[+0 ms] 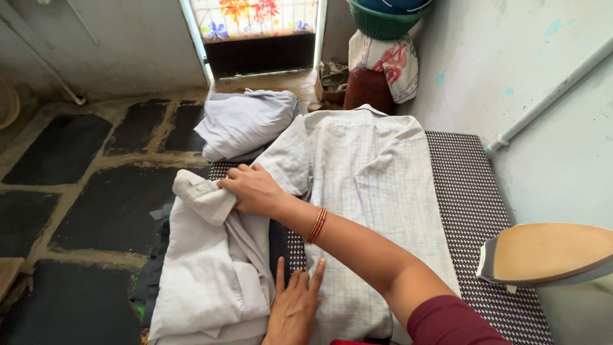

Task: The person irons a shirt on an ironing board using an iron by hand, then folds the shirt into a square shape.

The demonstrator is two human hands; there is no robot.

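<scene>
Here, the right hand (pixel 255 190) reaches across and closes on the cuff (pixel 203 197) of the checked shirt (pixel 370 185), left of middle, pulling the sleeve straight. The left hand (pixel 295 305) lies flat and open at the bottom, pinning the shirt. The iron (pixel 543 254) rests tipped up at the right so it burns nothing.

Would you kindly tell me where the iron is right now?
In the head view, the iron stands tipped up at the right edge of the patterned board, beside the wall, right of the checked shirt.
</scene>
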